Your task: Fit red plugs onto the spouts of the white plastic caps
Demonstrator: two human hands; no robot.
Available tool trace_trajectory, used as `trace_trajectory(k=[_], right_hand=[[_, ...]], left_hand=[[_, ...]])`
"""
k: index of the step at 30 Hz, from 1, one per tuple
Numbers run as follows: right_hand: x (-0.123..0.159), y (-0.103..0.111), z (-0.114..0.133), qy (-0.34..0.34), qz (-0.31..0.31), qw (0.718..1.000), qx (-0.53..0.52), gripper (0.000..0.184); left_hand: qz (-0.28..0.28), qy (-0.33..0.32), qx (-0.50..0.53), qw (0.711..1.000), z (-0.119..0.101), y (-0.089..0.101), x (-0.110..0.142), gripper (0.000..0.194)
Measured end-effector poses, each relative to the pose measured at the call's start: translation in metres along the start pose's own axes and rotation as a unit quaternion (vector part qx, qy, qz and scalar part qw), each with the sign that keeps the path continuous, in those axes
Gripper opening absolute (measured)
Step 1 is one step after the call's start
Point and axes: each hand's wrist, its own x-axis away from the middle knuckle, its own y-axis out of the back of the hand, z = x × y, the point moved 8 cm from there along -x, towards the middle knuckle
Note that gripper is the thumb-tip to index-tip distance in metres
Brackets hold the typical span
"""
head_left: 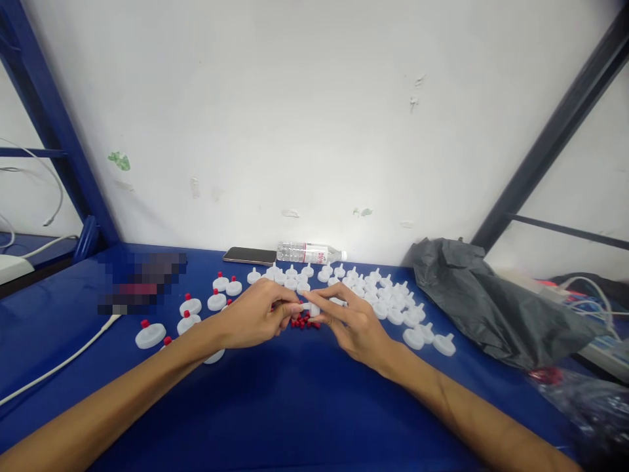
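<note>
Both hands meet over the middle of the table. My right hand (356, 321) is closed on a white spout cap (313, 309), turned sideways with its thin spout pointing left. At the spout's tip, the thumb and fingers of my left hand (265, 313) are pinched together; whether a small red tip is between them is hidden. Just below the fingers lies a little heap of red tips (305, 322). To the left stand several white spout caps with red tips on them (150, 335), partly behind my left forearm. Several bare white spout caps (381, 305) are grouped to the right and behind.
Along the wall lie a phone (249, 255) and a clear plastic bottle (310, 253) on its side. A grey plastic bag (491, 301) covers the right side of the blue table (295, 406). A white cable (63, 360) crosses the left side.
</note>
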Motion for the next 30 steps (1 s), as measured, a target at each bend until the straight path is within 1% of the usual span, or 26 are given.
trace_trajectory(k=[2,4,6,8,10,12,14,16,18,21,26,30], right_hand=[[-0.003,-0.001,-0.001,-0.004,-0.005,1.000,0.002,0.055],[-0.007,-0.002,-0.005,-0.030,-0.004,0.999,0.021,0.051],[-0.010,-0.005,-0.009,-0.070,0.008,0.996,0.048,0.051],[-0.011,-0.006,-0.011,-0.101,0.018,0.992,0.068,0.054],[-0.011,-0.006,-0.013,-0.121,0.025,0.990,0.074,0.053],[-0.010,-0.006,-0.015,-0.134,0.033,0.988,0.074,0.046],[-0.009,-0.006,-0.019,-0.144,0.039,0.986,0.075,0.039],[-0.008,-0.006,-0.023,-0.154,0.043,0.984,0.074,0.035],[-0.007,-0.007,-0.028,-0.163,0.050,0.983,0.071,0.033],[-0.006,-0.011,-0.034,-0.175,0.069,0.980,0.067,0.034],[-0.004,-0.020,-0.040,-0.181,0.112,0.975,0.069,0.042],[-0.003,-0.029,-0.046,-0.181,0.154,0.967,0.087,0.051]], left_hand=[[-0.011,0.006,-0.015,1.000,0.004,0.001,-0.002,0.038],[-0.035,0.010,-0.021,0.999,0.006,0.007,-0.004,0.037],[-0.066,0.007,-0.021,0.998,0.006,0.019,-0.006,0.036],[-0.110,0.004,-0.052,0.993,0.006,0.036,-0.005,0.032],[-0.155,0.007,-0.139,0.978,0.008,0.057,-0.002,0.028],[-0.169,0.018,-0.260,0.950,0.014,0.073,0.001,0.027],[-0.140,0.049,-0.357,0.922,0.028,0.081,0.002,0.027],[-0.091,0.082,-0.402,0.907,0.045,0.083,0.003,0.028],[-0.055,0.098,-0.410,0.905,0.057,0.081,0.005,0.030],[-0.028,0.101,-0.409,0.906,0.064,0.075,0.005,0.032],[-0.019,0.100,-0.416,0.904,0.066,0.070,0.005,0.029],[-0.013,0.105,-0.409,0.906,0.072,0.068,0.004,0.027]])
